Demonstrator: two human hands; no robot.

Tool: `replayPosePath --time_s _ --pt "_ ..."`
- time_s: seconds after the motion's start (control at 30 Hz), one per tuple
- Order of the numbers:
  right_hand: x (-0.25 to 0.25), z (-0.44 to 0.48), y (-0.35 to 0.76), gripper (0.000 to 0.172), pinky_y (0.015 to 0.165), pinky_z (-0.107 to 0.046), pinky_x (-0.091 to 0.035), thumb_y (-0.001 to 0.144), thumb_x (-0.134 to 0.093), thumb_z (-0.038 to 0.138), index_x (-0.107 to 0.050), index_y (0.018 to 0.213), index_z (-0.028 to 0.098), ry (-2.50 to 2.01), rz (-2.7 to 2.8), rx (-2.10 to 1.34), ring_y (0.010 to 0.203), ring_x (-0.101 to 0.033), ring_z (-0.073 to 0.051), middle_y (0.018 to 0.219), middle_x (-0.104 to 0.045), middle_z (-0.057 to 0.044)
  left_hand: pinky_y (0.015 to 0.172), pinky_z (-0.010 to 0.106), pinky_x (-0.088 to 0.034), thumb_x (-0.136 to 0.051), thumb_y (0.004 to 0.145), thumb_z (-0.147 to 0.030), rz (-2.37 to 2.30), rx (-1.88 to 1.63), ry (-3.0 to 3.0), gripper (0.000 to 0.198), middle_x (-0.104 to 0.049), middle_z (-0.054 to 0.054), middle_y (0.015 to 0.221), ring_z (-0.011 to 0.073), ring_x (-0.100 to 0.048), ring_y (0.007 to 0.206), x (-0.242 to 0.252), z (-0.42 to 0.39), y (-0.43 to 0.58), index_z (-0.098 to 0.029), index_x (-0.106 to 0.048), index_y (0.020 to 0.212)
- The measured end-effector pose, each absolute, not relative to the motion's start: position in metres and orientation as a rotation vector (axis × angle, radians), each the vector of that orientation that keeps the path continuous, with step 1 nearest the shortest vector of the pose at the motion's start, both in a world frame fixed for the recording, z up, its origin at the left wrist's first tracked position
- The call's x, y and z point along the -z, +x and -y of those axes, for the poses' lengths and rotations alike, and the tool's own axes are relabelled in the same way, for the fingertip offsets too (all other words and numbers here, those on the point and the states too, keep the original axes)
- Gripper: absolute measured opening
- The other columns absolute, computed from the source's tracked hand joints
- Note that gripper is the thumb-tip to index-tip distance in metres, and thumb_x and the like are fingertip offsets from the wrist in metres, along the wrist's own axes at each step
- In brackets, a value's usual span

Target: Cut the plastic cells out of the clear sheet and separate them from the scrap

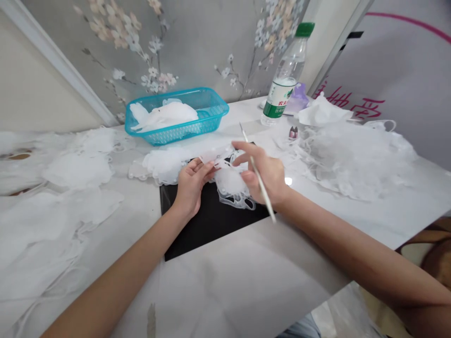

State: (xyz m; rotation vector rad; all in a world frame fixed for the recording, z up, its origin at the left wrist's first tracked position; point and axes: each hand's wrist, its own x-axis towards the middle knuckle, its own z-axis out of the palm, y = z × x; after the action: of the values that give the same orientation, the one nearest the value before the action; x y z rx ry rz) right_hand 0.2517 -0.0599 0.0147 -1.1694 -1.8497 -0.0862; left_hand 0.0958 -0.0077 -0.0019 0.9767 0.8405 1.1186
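My left hand (194,184) pinches the edge of a translucent white piece with a scalloped, cut-out border (232,180), fingers closed on it. This piece lies partly raised over a black mat (197,230). Across my right hand (262,173) runs a thin white stick-like tool (262,188) with a narrow dark tip pointing up and away. It sits between thumb and fingers, while the forefinger reaches out over the white piece. Whether the right fingertips touch the piece I cannot tell. More white pieces (164,164) lie just behind my left hand.
A blue plastic basket (211,124) holding white pieces stands at the back. A green-capped water bottle (282,84) is behind my right hand, near small dark-tipped clippers (293,133). Heaps of translucent white pieces lie at right (362,159) and left (45,211).
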Motion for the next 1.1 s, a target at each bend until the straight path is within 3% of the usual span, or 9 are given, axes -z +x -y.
replayPosePath --time_s 0.1,0.23,0.4,0.53,0.63,0.73,0.9,1.1 --pt "-0.023 0.063 0.253 0.057 0.058 -0.028 -0.046 0.094 -0.02 0.057 -0.039 0.136 0.024 -1.226 1.658 -0.084 0.069 -0.064 -0.016 0.087 -0.066 -0.005 0.071 0.025 -0.05 -0.075 0.063 -0.021 -0.877 -1.116 0.994 0.029 -0.069 0.002 0.088 0.0158 -0.068 0.08 0.002 0.01 0.096 -0.017 -0.062 0.088" --pt "-0.03 0.062 0.251 0.041 0.065 -0.03 -0.049 0.096 -0.033 0.046 -0.049 0.125 0.024 -1.318 1.509 -0.11 0.069 -0.063 -0.015 0.088 -0.067 -0.004 0.086 0.028 -0.047 -0.06 0.065 -0.013 -0.865 -1.201 0.914 0.028 -0.062 -0.003 0.07 0.0178 -0.067 0.09 0.003 0.008 0.094 -0.018 -0.056 0.092" --pt "-0.025 0.055 0.247 0.029 0.068 -0.03 -0.048 0.095 -0.038 0.039 -0.054 0.115 0.025 -1.334 1.478 -0.181 0.069 -0.062 -0.015 0.094 -0.069 -0.003 0.088 0.032 -0.047 -0.042 0.076 -0.024 -0.843 -1.145 0.763 0.026 -0.066 0.004 0.088 0.0198 -0.067 0.095 0.002 0.001 0.09 -0.017 -0.055 0.098" --pt "-0.011 0.044 0.248 0.024 0.08 -0.036 -0.046 0.096 -0.035 0.036 -0.055 0.093 0.023 -1.372 1.591 -0.132 0.09 -0.061 -0.021 0.102 -0.066 -0.006 0.087 0.028 -0.047 -0.043 0.084 -0.035 -0.877 -1.088 0.78 0.029 -0.067 0.008 0.099 0.0175 -0.067 0.093 -0.001 -0.003 0.09 -0.015 -0.058 0.099" --pt "0.0 0.038 0.249 0.018 0.091 -0.045 -0.042 0.088 -0.049 0.035 -0.051 0.097 0.02 -1.341 1.787 -0.169 0.106 -0.055 -0.028 0.106 -0.062 -0.011 0.084 0.026 -0.049 -0.037 0.088 -0.043 -0.851 -0.981 0.816 0.043 -0.069 0.011 0.093 0.017 -0.067 0.088 -0.002 -0.007 0.089 -0.01 -0.065 0.095" --pt "0.009 0.035 0.248 0.029 0.091 -0.047 -0.042 0.082 -0.056 0.036 -0.044 0.101 0.018 -1.299 1.854 -0.366 0.109 -0.054 -0.03 0.101 -0.06 -0.013 0.084 0.026 -0.049 -0.041 0.088 -0.04 -0.825 -0.889 0.884 0.04 -0.07 0.011 0.089 0.0162 -0.066 0.087 0.0 -0.009 0.089 -0.009 -0.068 0.092" --pt "0.015 0.037 0.244 0.024 0.082 -0.039 -0.047 0.082 -0.056 0.031 -0.033 0.079 0.023 -1.258 1.741 -0.555 0.105 -0.06 -0.026 0.095 -0.063 -0.011 0.076 0.024 -0.049 -0.058 0.08 -0.03 -0.908 -1.047 0.973 0.016 -0.067 0.004 0.087 0.0134 -0.066 0.08 0.007 -0.002 0.095 -0.014 -0.063 0.081" --pt "0.005 0.049 0.236 0.021 0.079 -0.036 -0.048 0.084 -0.055 0.029 -0.036 0.077 0.023 -1.13 1.926 -0.409 0.099 -0.061 -0.023 0.104 -0.065 -0.011 0.065 0.021 -0.046 -0.073 0.067 -0.03 -0.986 -1.262 1.045 0.025 -0.059 -0.004 0.066 0.0083 -0.057 0.061 0.01 0.004 0.097 -0.016 -0.053 0.073"
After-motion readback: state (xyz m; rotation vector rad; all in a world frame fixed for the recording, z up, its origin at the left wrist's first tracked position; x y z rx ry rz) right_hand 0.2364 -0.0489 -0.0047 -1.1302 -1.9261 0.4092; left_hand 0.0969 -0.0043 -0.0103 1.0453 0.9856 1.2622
